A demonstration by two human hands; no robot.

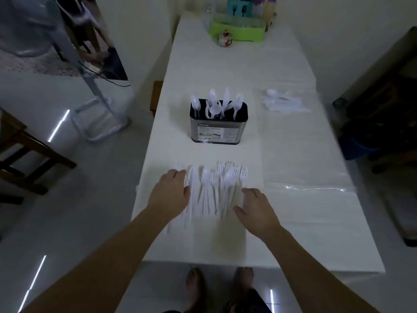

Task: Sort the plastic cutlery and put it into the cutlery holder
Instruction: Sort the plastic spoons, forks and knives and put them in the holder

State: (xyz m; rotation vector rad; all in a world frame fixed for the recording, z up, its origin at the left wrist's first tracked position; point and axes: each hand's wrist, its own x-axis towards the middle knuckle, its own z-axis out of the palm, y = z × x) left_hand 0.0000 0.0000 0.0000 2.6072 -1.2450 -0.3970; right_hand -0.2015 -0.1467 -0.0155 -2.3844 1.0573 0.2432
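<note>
A spread of white plastic cutlery [213, 188], forks, spoons and knives, lies flat on the white table [293, 218] near its front edge. My left hand [171, 190] rests palm down on the left side of the spread, fingers apart. At the spread's right side my right hand [257, 207] lies flat too, with its fingers spread. Neither hand holds anything. Behind the spread stands a metal cutlery holder [218, 126] with a black rim. Several white pieces stick up out of it.
A clear bag with more white cutlery [284, 102] lies at the right behind the holder. A green tray with bottles and a teal caddy [238, 28] stands at the table's far end. A wooden chair [27, 154] and a metal stand are on the left.
</note>
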